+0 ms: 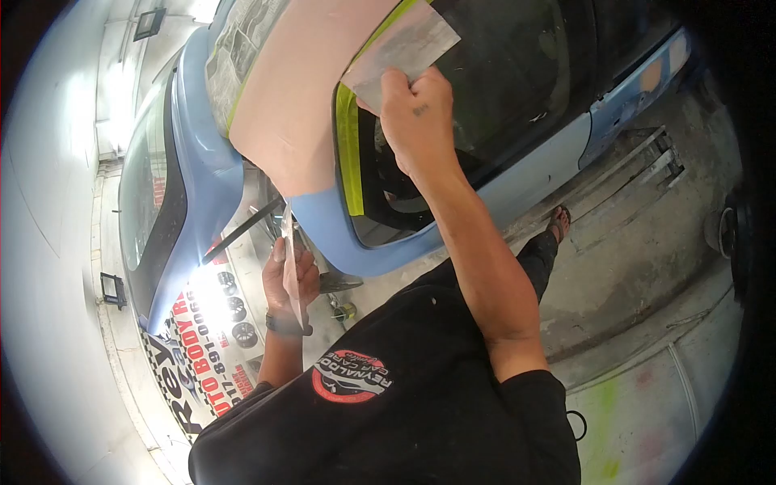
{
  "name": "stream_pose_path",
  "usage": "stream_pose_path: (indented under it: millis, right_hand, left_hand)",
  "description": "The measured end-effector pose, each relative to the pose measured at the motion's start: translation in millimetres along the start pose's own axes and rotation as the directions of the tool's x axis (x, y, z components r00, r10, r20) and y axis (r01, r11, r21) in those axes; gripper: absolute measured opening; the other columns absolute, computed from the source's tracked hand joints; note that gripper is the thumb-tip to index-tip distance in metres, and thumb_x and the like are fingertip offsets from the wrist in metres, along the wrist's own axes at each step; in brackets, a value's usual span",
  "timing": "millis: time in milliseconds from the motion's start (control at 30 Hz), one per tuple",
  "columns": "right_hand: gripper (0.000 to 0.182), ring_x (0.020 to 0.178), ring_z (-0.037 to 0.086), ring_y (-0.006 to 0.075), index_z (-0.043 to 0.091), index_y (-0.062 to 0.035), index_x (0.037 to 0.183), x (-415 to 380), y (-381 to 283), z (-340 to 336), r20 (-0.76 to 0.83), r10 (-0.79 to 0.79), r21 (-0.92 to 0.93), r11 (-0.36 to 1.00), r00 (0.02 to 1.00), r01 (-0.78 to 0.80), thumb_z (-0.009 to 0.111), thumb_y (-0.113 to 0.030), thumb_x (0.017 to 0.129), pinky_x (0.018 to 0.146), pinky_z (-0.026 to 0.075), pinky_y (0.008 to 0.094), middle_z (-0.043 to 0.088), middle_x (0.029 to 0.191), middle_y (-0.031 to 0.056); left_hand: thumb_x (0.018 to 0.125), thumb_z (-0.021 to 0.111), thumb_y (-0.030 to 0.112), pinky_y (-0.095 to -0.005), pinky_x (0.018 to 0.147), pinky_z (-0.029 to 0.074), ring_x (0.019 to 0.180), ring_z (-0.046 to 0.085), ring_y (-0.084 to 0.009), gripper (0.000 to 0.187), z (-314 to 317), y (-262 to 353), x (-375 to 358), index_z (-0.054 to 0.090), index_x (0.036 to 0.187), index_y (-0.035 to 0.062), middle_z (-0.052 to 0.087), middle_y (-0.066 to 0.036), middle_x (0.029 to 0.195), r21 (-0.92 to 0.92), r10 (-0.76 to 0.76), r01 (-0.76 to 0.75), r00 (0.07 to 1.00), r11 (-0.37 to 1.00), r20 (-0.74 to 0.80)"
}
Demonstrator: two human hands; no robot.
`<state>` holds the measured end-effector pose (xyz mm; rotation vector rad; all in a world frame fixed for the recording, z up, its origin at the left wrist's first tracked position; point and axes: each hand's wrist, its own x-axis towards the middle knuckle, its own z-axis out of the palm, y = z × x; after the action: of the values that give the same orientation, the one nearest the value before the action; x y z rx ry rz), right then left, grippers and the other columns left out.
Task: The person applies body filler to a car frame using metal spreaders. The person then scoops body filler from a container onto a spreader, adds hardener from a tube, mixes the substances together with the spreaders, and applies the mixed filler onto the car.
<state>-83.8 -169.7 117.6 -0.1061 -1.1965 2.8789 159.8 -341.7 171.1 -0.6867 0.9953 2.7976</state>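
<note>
My right hand grips a flat, grey, smeared sheet like a wide spreader, its far part over the car's pillar and the edge of the dark side window. Pinkish coating covers the pillar panel beside it. Yellow-green tape lines the window frame. Lower left, my left hand, with a dark band on the wrist, holds a thin plate seen nearly edge-on, pinkish on its face. The plate's upper tip is near the blue bodywork below the coating.
The raised blue tailgate with glass stands at left, a dark strut beneath it. Newspaper masking lies on the car above. A printed banner is lower left. A metal stand rests on the floor at right, beyond my sandalled foot.
</note>
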Motion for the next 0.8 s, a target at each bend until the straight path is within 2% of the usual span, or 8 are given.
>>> stream_pose_path:
  millis: [233,333,433,533,600,667,733,800]
  right_hand:
    - [0.021,0.073,0.066,0.0371,0.059,0.0105,0.088,8,14,10,-0.009,-0.078,-0.088,0.993,0.997,0.077,0.048,-0.008,0.089,0.072,0.05,0.0425,0.065,0.078,0.0246]
    - [0.022,0.077,0.066,0.042,0.059,0.0102,0.088,9,15,17,-0.02,-0.135,-0.027,0.991,0.991,0.135,0.05,-0.01,0.089,0.074,0.05,0.0444,0.065,0.079,0.0262]
    - [0.023,0.077,0.065,0.0434,0.059,0.01,0.087,-3,-10,14,0.012,-0.077,-0.189,0.979,0.997,0.078,0.049,-0.011,0.089,0.074,0.05,0.0455,0.066,0.08,0.0264]
    - [0.026,0.075,0.068,0.0362,0.059,0.0106,0.086,-16,-46,6,0.042,-0.103,-0.282,0.953,0.994,0.111,0.051,-0.014,0.09,0.07,0.05,0.0432,0.065,0.078,0.025]
    - [0.023,0.075,0.066,0.0231,0.062,0.0103,0.091,-11,-44,-23,0.078,0.054,-0.255,0.966,0.995,-0.032,0.053,-0.011,0.092,0.075,0.056,0.0366,0.067,0.089,0.0176]
    - [0.023,0.078,0.066,0.0173,0.063,0.0104,0.1,-10,-43,-49,0.069,0.121,-0.152,0.982,0.99,-0.11,0.054,-0.01,0.094,0.079,0.059,0.0339,0.067,0.097,0.0139]
    - [0.028,0.084,0.068,0.0189,0.061,0.011,0.112,-14,-43,-71,0.004,0.104,0.04,0.994,0.995,-0.104,0.054,-0.01,0.094,0.081,0.06,0.0353,0.068,0.102,0.0139]
    - [0.036,0.093,0.069,0.0215,0.055,0.01,0.123,-20,-35,-98,0.03,0.15,0.114,0.982,0.988,-0.153,0.054,-0.012,0.095,0.082,0.059,0.0356,0.067,0.109,0.0144]
  left_hand:
    - [0.108,0.034,0.039,-0.0252,0.038,0.037,0.049,0.042,-0.014,0.049,2,-2,-1,0.06,0.095,-0.0004,0.049,-0.006,0.067,-0.002,0.004,-0.004,1.0,1.0,0.011]
    - [0.108,0.033,0.038,-0.0256,0.037,0.037,0.048,0.042,-0.0144,0.049,4,-2,-2,0.06,0.095,-0.0005,0.049,-0.006,0.067,-0.007,0.001,-0.001,1.0,1.0,0.016]
    - [0.108,0.033,0.038,-0.0258,0.037,0.037,0.048,0.043,-0.0146,0.049,4,-2,1,0.06,0.096,-0.0004,0.049,-0.007,0.067,0.006,0.001,-0.001,0.999,1.0,0.032]
    - [0.108,0.033,0.038,-0.0262,0.037,0.038,0.048,0.043,-0.0146,0.048,2,-2,-2,0.06,0.097,-0.0002,0.049,-0.006,0.068,-0.019,0.006,-0.005,0.999,1.0,0.041]
    - [0.108,0.034,0.038,-0.0264,0.037,0.038,0.048,0.043,-0.0144,0.047,1,-1,2,0.06,0.097,0.0,0.049,-0.006,0.069,-0.04,0.01,-0.007,0.998,0.999,0.063]
    - [0.107,0.035,0.037,-0.0265,0.038,0.037,0.048,0.043,-0.014,0.046,0,-1,3,0.06,0.098,0.0003,0.049,-0.005,0.069,-0.044,0.012,-0.009,0.997,0.999,0.08]
    - [0.107,0.036,0.037,-0.0268,0.038,0.038,0.047,0.043,-0.0135,0.044,-5,-1,3,0.06,0.097,0.0009,0.049,-0.004,0.069,-0.043,0.015,-0.013,0.999,0.999,0.05]
    - [0.106,0.039,0.039,-0.0281,0.037,0.035,0.047,0.043,-0.015,0.043,-8,-1,7,0.058,0.092,0.003,0.047,-0.005,0.066,-0.065,-0.007,0.008,1.0,0.998,0.022]
